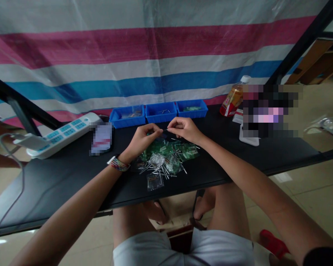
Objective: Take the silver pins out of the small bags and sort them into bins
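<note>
My left hand (144, 138) and my right hand (186, 130) meet above a mixed pile, thumbs and forefingers pinched. A small thin piece (165, 130) spans the gap between their fingertips; its kind is too small to tell. Below them lie several thin metal rods (162, 170), green plastic packets (166, 148) and clear little bags (157, 160). One clear bag (155, 182) with brown-coloured pieces inside rests at the pile's near side. Behind the hands stand three blue bins in a row: the left bin (127, 122) holds bagged pieces, the middle bin (159, 117) a few rods, the right bin (192, 113) green packets.
A white power strip (68, 135) with a plugged-in charger (30, 142) and a phone (101, 138) are on the black table (72, 177), left. To the right are a drink bottle (233, 98), a white object (249, 136) and a blurred-out patch. A striped sheet (155, 48) hangs behind.
</note>
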